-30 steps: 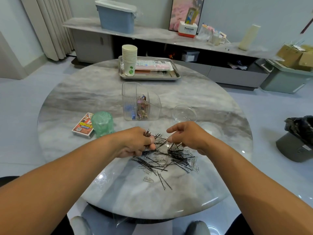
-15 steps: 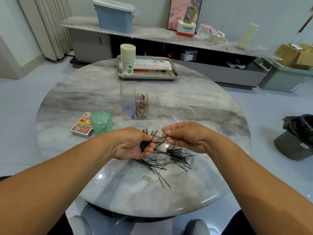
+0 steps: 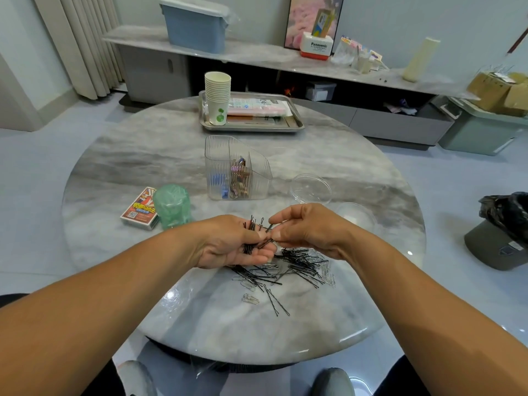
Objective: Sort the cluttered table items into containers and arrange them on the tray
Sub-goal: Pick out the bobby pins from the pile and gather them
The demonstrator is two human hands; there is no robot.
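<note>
Just below the middle of the frame the two hands meet above a pile (image 3: 291, 267) of black hairpins and silver paper clips that lies on the table (image 3: 143, 155). The left hand (image 3: 228, 247) is palm up with its fingers curled around a bundle (image 3: 251, 238) of black hairpins. The long axis of the bundle runs roughly up and down in the frame, and its ends stick out above the fingers. The right hand (image 3: 311, 227) comes from the right side and pinches one hairpin (image 3: 268, 228) between thumb and index finger, touching the top of the bundle. This pin lies slanted, from lower left to upper right, so it crosses the bundle instead of lying along it.

The coming move probably depends on this angle: the pin must be turned parallel to the bundle before the left fingers can close on it. The right hand is the nearer one to the pile, which spreads mostly below and to the right of the hands.

The clear organizer (image 3: 237, 170) stands directly above the hands in the frame, already holding some coloured clips. Higher up, the tray (image 3: 297, 121) lies at the far edge of the table. Many pins are not yet sorted.
</note>
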